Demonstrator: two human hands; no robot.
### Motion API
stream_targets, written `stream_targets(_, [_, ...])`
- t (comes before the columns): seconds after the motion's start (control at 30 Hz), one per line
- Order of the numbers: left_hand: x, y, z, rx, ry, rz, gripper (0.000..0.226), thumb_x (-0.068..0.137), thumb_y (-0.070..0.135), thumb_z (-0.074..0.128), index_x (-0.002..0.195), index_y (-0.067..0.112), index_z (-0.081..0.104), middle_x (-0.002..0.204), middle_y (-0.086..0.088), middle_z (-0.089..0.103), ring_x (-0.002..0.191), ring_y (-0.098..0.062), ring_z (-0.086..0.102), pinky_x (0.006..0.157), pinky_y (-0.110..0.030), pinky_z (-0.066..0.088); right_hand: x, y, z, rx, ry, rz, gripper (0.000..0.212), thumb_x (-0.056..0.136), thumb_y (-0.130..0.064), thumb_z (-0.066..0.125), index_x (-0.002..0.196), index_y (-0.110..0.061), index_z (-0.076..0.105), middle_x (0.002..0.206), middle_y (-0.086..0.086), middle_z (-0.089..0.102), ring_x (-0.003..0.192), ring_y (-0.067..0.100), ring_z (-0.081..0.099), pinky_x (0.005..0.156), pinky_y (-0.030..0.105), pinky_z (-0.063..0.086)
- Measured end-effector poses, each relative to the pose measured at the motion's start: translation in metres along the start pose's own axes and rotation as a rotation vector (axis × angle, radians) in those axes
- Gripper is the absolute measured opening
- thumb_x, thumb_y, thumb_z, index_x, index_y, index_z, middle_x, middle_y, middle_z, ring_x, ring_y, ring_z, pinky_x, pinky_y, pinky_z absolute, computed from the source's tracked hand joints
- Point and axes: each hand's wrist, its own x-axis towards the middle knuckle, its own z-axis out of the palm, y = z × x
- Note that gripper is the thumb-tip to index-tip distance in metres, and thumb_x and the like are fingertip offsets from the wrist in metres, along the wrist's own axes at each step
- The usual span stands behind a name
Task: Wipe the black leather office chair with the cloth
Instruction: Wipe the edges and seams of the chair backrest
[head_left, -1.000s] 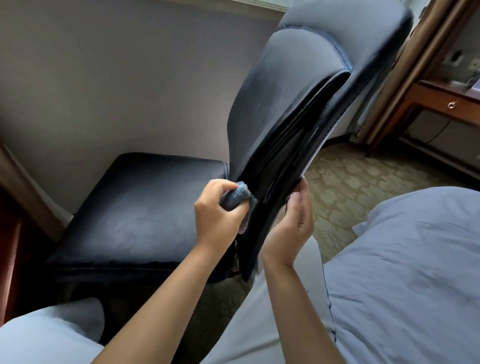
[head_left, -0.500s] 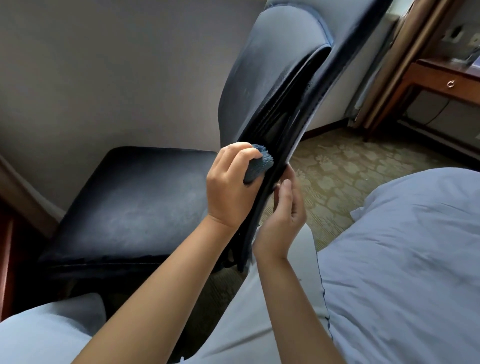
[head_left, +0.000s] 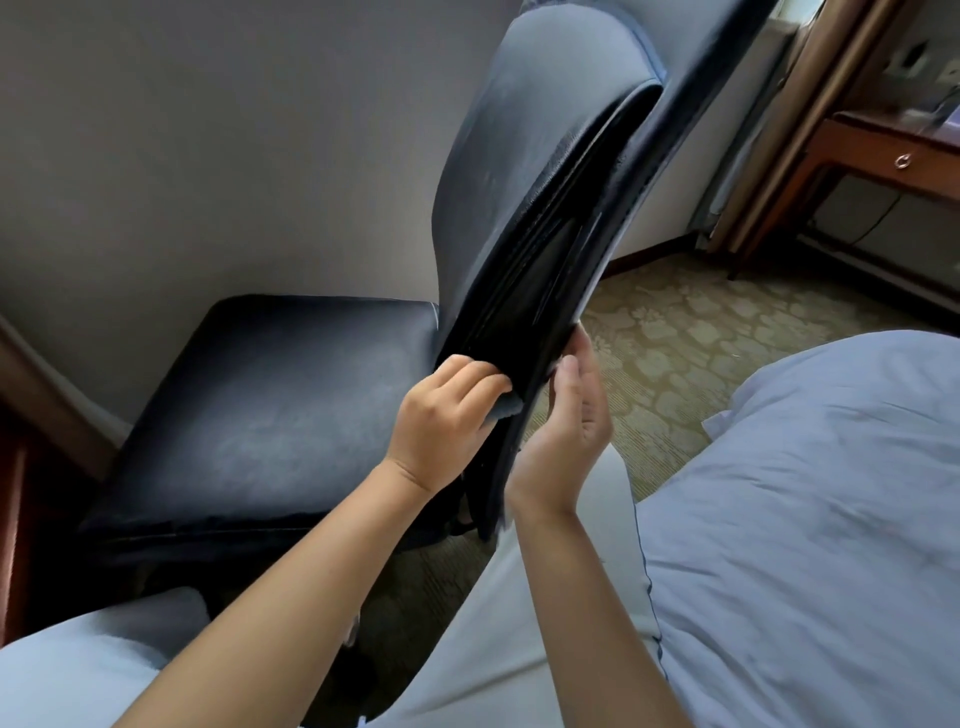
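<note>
**Wiping the side of the chair back**

Left hand (head_left: 447, 410) curled tight around a blue cloth (head_left: 505, 409), pressing it on the side edge of the black chair (head_left: 291, 410), low on the back, close to where back meets seat. Only a small bit of cloth peeking out under the fingers. Right hand (head_left: 569, 421) on the other side of that same edge, fingers loosely bent and lying against the back, thumb up; holding the edge or only touching it, cannot tell. Seat flat and dark, off to the left, near the gray wall (head_left: 208, 156). Pale bed cover (head_left: 810, 519) at the right. Patterned carpet (head_left: 675, 353) behind the hands. Wooden desk (head_left: 893, 156) in the top right corner.
</note>
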Motion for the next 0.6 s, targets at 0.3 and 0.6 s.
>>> stream_targets(0.3, [0.109,0.019,-0.024,-0.191,0.238,-0.161,0.018,0.068,-0.008,0.073,0.085,-0.004,0.068,0.085,-0.01,0.067,0.08,-0.025,0.06,0.077,-0.029,0.05,-0.001,-0.002,0.001,0.113,0.008,0.106,0.033,0.097,-0.012,0.045,0.128,-0.005,0.057,0.128,0.007,0.061,0.122,0.017,0.055,0.104,0.035,0.044])
stream_targets(0.6, [0.101,0.007,-0.02,-0.204,0.15,0.016,0.008,0.071,-0.003,0.078,0.071,-0.001,0.07,0.081,-0.008,0.07,0.081,-0.025,0.063,0.075,-0.034,0.054,-0.004,-0.006,0.002,0.082,0.005,0.104,0.032,0.098,-0.007,0.043,0.127,-0.007,0.058,0.126,0.001,0.062,0.119,0.01,0.056,0.098,0.024,0.047])
